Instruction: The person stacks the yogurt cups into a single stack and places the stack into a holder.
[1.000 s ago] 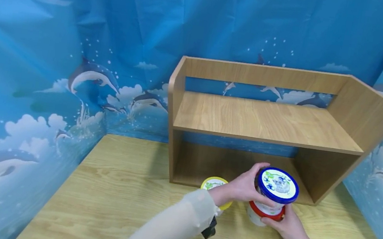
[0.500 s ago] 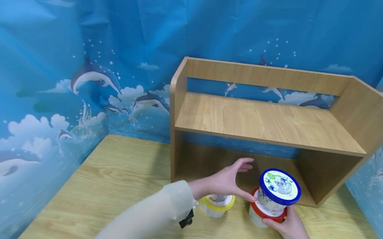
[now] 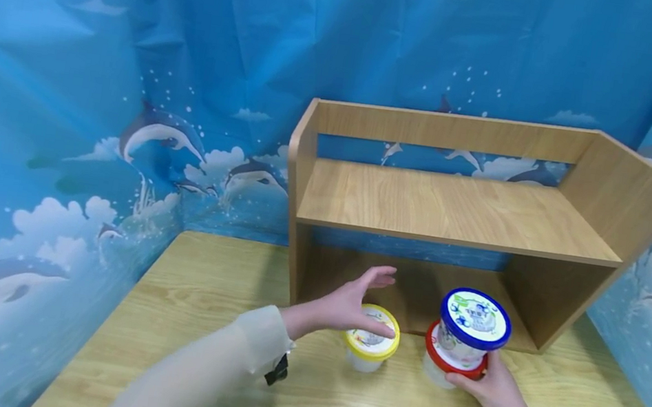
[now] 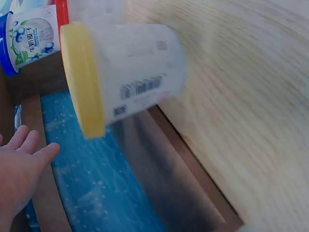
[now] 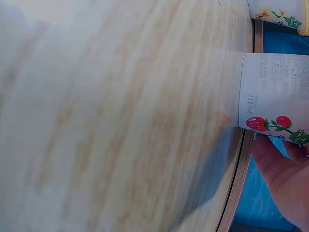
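Observation:
In the head view a tub with a blue lid (image 3: 475,320) stands on top of a tub with a red lid (image 3: 436,371). My right hand (image 3: 492,390) grips the red-lidded tub at its right side, thumb at the front of the rim. Strawberries are printed on this lower tub (image 5: 275,96) in the right wrist view. My left hand (image 3: 337,309) holds nothing; its fingers are spread above and behind a yellow-lidded tub (image 3: 365,360). The left wrist view shows that hand (image 4: 19,174) apart from the yellow-lidded tub (image 4: 135,72).
A two-level wooden shelf (image 3: 457,208) stands at the back of the wooden table (image 3: 212,299), just behind the tubs. Blue sheeting (image 3: 248,46) with dolphins hangs behind and at both sides.
My left hand has let go of the blue-lidded tub and moved left to the yellow-lidded tub. The right hand stays on the red-lidded tub.

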The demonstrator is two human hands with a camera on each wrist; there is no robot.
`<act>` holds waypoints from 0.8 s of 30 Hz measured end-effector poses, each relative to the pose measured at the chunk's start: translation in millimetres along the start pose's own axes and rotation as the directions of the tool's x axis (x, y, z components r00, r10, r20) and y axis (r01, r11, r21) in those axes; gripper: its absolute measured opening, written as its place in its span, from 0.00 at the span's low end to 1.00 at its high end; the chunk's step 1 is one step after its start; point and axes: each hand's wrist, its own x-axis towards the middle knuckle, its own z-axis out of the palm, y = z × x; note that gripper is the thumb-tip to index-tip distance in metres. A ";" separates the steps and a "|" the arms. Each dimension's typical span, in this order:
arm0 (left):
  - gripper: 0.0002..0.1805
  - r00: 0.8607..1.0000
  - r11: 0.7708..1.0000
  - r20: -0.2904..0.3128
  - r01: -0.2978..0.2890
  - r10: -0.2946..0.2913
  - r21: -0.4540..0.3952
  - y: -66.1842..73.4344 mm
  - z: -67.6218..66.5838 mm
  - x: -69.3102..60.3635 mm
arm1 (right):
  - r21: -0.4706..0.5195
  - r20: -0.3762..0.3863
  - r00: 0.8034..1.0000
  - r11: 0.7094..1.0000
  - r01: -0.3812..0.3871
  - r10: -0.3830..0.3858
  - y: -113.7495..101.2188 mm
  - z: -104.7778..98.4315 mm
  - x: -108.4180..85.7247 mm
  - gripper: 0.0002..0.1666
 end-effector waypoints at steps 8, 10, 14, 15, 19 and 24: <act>0.57 0.996 0.997 -0.085 -0.014 0.008 -0.079 -15.3 -2.2 -18.7 | 0.005 0.002 1.000 1.000 0.008 -0.008 1.6 -0.2 0.5 0.52; 0.58 0.994 0.995 -0.110 -0.016 0.005 -0.099 -19.1 -0.3 -22.1 | 0.001 0.005 1.000 1.000 -0.001 0.001 0.9 -0.5 0.7 0.52; 0.58 0.990 0.993 -0.144 -0.008 -0.010 -0.119 -28.2 4.7 -27.1 | 0.006 0.015 1.000 1.000 -0.011 0.011 -1.7 -1.2 0.1 0.53; 0.58 0.989 0.992 -0.149 -0.005 -0.014 -0.123 -30.7 6.3 -28.1 | 0.003 0.013 1.000 1.000 -0.012 0.012 -2.1 -1.2 -0.3 0.53; 0.59 0.988 0.990 -0.147 0.021 -0.042 -0.142 -39.7 12.9 -32.3 | 0.005 0.012 1.000 1.000 -0.015 0.015 -2.4 -0.9 -1.2 0.52; 0.60 0.990 0.984 -0.134 0.020 -0.045 -0.179 -50.7 20.2 -34.1 | 0.009 0.008 1.000 1.000 -0.018 0.018 -1.2 -0.1 0.3 0.52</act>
